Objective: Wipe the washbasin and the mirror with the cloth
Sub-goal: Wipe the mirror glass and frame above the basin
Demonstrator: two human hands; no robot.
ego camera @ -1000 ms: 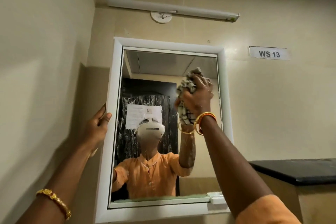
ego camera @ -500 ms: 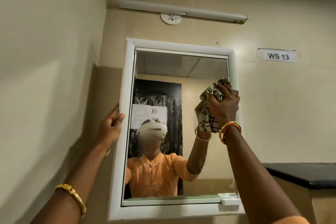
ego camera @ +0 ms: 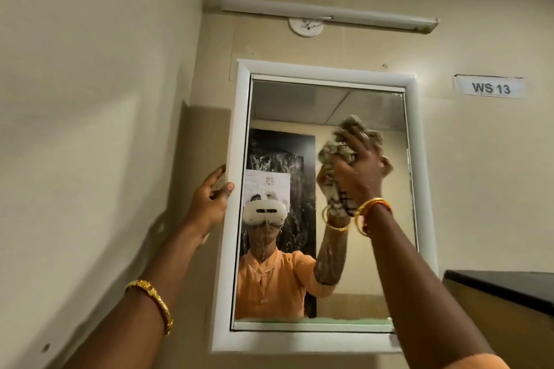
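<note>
A white-framed mirror hangs on the beige wall in front of me. My right hand presses a bunched checked cloth against the glass in the upper right part of the mirror. My left hand grips the mirror's left frame edge at mid height. The glass reflects a person in an orange shirt and the raised arm with the cloth. The washbasin is out of view.
A tube light and a round fitting sit above the mirror. A label reading WS 13 is on the wall at right. A black counter top juts in at the lower right. A side wall stands close on the left.
My right hand with the cloth swept from the mirror's middle to its right edge, then back a little left and up. My left hand stayed on the frame. The camera view shifted.
</note>
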